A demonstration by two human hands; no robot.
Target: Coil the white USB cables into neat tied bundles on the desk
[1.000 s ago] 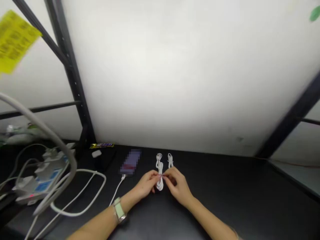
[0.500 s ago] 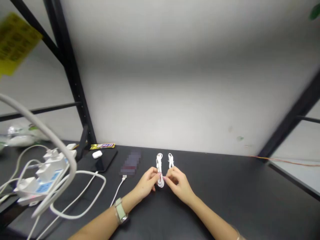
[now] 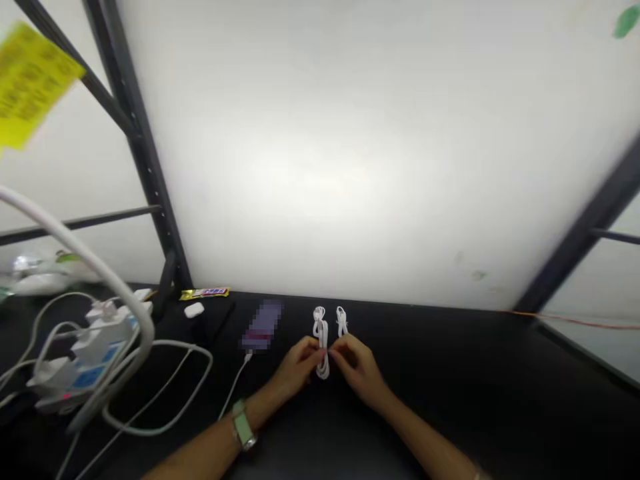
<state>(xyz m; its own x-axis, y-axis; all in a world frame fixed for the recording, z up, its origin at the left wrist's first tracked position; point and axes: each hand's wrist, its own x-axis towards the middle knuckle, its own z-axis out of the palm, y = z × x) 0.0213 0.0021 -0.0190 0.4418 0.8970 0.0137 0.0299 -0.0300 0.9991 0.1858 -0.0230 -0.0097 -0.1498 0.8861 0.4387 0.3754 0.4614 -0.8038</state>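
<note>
A bundled white cable (image 3: 321,343) lies on the black table (image 3: 475,393) near the wall. My left hand (image 3: 295,369), a pale green watch on its wrist, pinches the bundle's middle from the left. From the right, my right hand (image 3: 357,370) pinches the same spot with closed fingers. A second bundled white cable (image 3: 341,321) lies just to the right of the first, partly behind my right hand's fingers.
A blurred phone (image 3: 263,325) with a white charging lead lies left of the cables. Further left are a small white earbud case (image 3: 193,309), a yellow snack bar (image 3: 205,293), a power strip (image 3: 75,367) with plugs and looping white cords, and a black rack post (image 3: 145,167).
Both hands stay pinched on the bundled cable and have shifted slightly; the lighting has turned brighter again. Nothing else has moved.
</note>
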